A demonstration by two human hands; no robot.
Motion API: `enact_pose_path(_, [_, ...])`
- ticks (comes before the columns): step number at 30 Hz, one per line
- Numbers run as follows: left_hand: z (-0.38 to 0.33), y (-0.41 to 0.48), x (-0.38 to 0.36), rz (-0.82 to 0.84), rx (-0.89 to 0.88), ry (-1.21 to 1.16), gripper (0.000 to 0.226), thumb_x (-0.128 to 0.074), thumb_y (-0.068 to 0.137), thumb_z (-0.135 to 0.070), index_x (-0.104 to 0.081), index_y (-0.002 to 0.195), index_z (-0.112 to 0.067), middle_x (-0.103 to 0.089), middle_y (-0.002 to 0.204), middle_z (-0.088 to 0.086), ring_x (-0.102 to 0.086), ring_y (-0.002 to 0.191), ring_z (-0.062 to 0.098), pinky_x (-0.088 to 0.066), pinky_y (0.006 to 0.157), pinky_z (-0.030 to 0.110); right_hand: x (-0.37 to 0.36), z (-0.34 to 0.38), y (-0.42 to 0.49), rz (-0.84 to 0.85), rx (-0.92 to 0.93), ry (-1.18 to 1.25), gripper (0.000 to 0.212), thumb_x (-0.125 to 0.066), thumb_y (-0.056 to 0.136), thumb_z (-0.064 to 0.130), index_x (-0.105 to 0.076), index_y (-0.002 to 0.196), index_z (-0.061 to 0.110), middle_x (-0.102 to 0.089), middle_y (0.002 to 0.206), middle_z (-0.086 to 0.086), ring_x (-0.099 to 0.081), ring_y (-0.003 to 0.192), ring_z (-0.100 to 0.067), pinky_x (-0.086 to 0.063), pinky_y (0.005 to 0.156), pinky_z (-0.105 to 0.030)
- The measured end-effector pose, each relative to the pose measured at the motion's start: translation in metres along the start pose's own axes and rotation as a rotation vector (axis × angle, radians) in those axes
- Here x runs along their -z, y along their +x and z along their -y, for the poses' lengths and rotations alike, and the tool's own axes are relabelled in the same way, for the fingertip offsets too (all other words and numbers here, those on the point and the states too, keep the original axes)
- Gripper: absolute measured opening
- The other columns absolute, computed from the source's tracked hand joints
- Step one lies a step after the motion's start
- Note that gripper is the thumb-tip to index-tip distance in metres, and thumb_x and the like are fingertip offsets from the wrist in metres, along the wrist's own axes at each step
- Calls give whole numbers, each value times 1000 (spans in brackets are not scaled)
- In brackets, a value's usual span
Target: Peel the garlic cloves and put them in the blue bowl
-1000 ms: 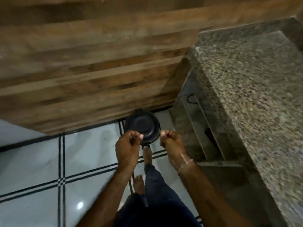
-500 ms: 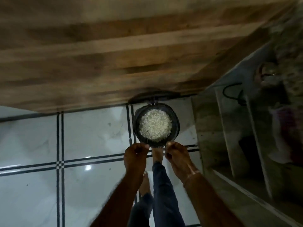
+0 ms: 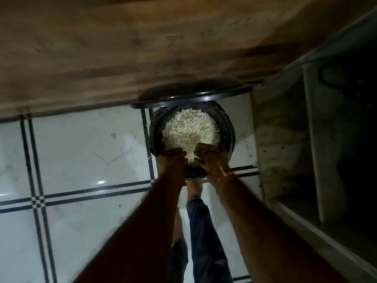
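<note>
Scraps [image 3: 189, 131], white and papery like garlic skin, fill a black round bin [image 3: 232, 137] that stands on the tiled floor [image 3: 81, 150] against the foot of a wooden panel [image 3: 142, 48]. A second ago the lid [image 3: 191, 92] lay shut over the bin. Half a second ago it was up and the heap showed, with both hands just short of the near rim. Now the bin looks far bigger in the view, and both hands have come forward over the near rim and the near edge of the heap.

The left hand [image 3: 172, 162] and the right hand [image 3: 210, 158] sit side by side, almost touching, knuckles toward the far side. The fingers of both are curled in. A little white shows in the gap between them, but I cannot tell whether either hand has hold of any scraps. A thin band [image 3: 222, 180] circles the right wrist.

The bin's mouth faces straight up. Bin and heap are both round, so neither has a clear long axis. The lid is tipped up on the far side and is seen nearly edge-on, its rim running left to right along the base of the panel.

A bare foot [image 3: 193, 188] meets the bin's near base, below a dark trouser leg [image 3: 206, 231]. A dim stone shelf unit [image 3: 285, 139] stands just right of the bin.
</note>
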State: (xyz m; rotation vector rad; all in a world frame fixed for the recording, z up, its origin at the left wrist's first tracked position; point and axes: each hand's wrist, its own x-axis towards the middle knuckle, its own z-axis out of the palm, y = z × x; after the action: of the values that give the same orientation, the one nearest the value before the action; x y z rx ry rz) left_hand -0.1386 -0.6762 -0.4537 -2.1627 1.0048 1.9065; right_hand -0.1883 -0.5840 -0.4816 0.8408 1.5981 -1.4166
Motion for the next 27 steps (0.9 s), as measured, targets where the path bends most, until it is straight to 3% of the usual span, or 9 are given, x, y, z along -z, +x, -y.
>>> enact_pose_path(4, [7, 7, 2, -72, -13, 106, 17, -87, 80, -7, -70, 77, -11, -72, 76, 8, -68, 67, 22, -58, 64, 31, -3, -2, 8, -81, 15, 14, 28, -51, 95, -22, -66, 81, -3, -66, 73, -13, -64, 61, -23, -57, 50, -24])
enact_pose_path(8, [5, 5, -6, 2, -1, 0, 14, -75, 93, -8, -65, 84, -6, -71, 84, 10, -63, 66, 18, -50, 55, 24, -10, 0, 11, -73, 87, 49, 36, -67, 91, -15, -56, 65, 8, -64, 54, -2, -56, 41, -12, -45, 43, -21])
enact_pose_path(10, [1, 4, -9, 18, 34, -24, 5, -66, 97, -1, -68, 94, -5, -71, 97, 16, -63, 72, 20, -44, 45, 18, -15, 1, 11, -93, 192, -20, 37, -75, 83, -16, -59, 65, 11, -64, 59, -1, -59, 52, -11, -50, 54, -25])
enact_pose_path(13, [-5, 2, -11, 16, 57, -37, 18, -64, 95, 6, -64, 84, -9, -69, 87, 13, -57, 68, 19, -42, 51, 25, -23, 2, 2, -94, 306, -116, 40, -67, 82, -23, -66, 74, 16, -68, 76, -8, -66, 78, -24, -56, 72, -34])
enact_pose_path(16, [-15, -13, -15, 97, 103, -24, 23, -55, 106, -8, -56, 84, -14, -59, 76, 4, -53, 67, 16, -47, 54, 28, -22, -2, -3, -78, 383, -208, 24, -77, 90, 6, -71, 77, 25, -73, 74, -4, -70, 72, -25, -61, 71, -43])
enact_pose_path(18, [-18, -14, -17, 108, 124, -29, 19, -52, 108, -14, -59, 91, -14, -66, 88, 5, -65, 84, 21, -56, 67, 37, -17, -3, -5, -80, 359, -174, 29, -68, 95, 4, -76, 81, 28, -74, 77, 2, -72, 72, -16, -61, 78, -42])
enact_pose_path(20, [-22, -14, -16, 87, 145, -38, 11, -52, 108, -14, -62, 103, -18, -69, 105, 6, -67, 106, 24, -56, 70, 39, -14, -5, -10, -73, 393, -199, 30, -60, 100, -3, -78, 109, 19, -74, 105, 6, -69, 97, -3, -54, 99, -30])
enact_pose_path(23, [-26, -19, -14, 226, 218, -135, 8, -54, 106, -19, -59, 110, -15, -68, 113, 12, -65, 95, 24, -56, 73, 39, -17, -15, -27, 158, 363, -288, 38, -59, 106, 26, -61, 144, 29, -61, 146, 8, -55, 130, -7, -42, 116, -29])
enact_pose_path(27, [-17, -40, -10, 337, 104, -28, 29, -58, 104, -25, -68, 131, -21, -64, 131, -1, -60, 121, 24, -56, 95, 41, 2, 9, -45, 267, 36, -103, 27, -40, 114, 22, -65, 116, 14, -77, 89, 2, -71, 95, -18, -53, 60, -14])
